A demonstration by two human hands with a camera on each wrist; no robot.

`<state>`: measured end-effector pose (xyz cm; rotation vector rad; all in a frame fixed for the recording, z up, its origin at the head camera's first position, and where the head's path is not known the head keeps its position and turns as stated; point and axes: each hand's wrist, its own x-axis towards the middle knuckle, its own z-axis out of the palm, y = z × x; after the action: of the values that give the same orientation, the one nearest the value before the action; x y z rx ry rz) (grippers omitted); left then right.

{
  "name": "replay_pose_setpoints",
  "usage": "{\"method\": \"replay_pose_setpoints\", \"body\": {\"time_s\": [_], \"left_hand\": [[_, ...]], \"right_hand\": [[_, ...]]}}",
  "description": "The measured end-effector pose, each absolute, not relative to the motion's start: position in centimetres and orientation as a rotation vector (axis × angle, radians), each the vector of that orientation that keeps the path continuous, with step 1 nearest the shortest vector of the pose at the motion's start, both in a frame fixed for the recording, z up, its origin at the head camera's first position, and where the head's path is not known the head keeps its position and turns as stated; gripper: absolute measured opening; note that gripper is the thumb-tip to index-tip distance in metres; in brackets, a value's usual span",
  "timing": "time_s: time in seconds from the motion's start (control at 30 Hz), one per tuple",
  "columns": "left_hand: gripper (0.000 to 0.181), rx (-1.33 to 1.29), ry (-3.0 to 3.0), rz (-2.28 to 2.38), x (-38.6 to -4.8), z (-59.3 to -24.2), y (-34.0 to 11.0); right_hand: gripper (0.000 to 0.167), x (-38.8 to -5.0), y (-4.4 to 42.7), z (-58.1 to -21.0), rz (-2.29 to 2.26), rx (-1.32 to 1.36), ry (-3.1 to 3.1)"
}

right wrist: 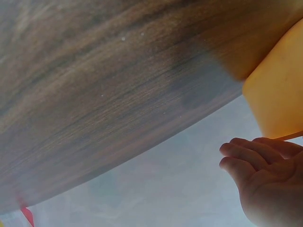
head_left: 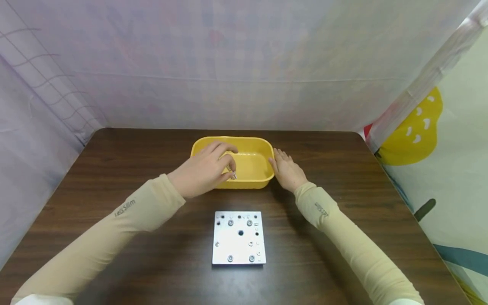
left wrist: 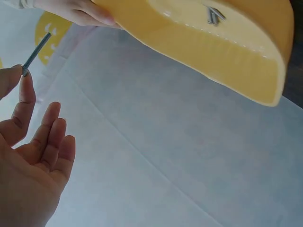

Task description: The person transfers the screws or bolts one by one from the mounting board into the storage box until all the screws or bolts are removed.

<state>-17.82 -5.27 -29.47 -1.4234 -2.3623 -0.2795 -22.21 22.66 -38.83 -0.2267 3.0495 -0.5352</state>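
Fingers [left wrist: 27, 90] of the left hand [head_left: 204, 169] pinch a screw [left wrist: 36, 53] by one end; near the bench's [head_left: 331, 169] far edge, the outstretched right hand [head_left: 288, 172] touches the tub [head_left: 248, 184], likely steadying it.

The person wears a plain beige left sleeve [head_left: 103, 237] and a matching right sleeve [head_left: 358, 250], both reaching the wrists, where the left hand [head_left: 202, 169] and right hand [head_left: 287, 171] emerge bare. Small dark lettering [head_left: 125, 207], partly legible as "slim", marks each forearm near the wrist. Fine wrinkles cross the right sleeve; white fabric [head_left: 42, 300] shows at both upper ends.
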Motion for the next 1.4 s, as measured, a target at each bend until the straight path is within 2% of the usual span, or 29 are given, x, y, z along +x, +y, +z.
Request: {"method": "replay_pose_setpoints", "body": {"time_s": [0.6, 1.03, 1.4], "left_hand": [[0.011, -1.303, -2.574, -0.239, -21.3, -30.9, -6.2], [0.016, -1.138, -2.844, -0.26, -24.9, -32.9, -6.8], [0.021, -1.076, -2.898, -0.254, -26.0, -33.2, -6.4]], "right_hand": [[0.058, -22.3, 22.8, -38.8, -0.521, -0.219, 3.049], [0.059, -22.1, 23.0, -38.8, -0.548, -0.209, 3.035], [0.058, -22.2, 23.0, -39.0, -0.519, -0.223, 3.06]]}}
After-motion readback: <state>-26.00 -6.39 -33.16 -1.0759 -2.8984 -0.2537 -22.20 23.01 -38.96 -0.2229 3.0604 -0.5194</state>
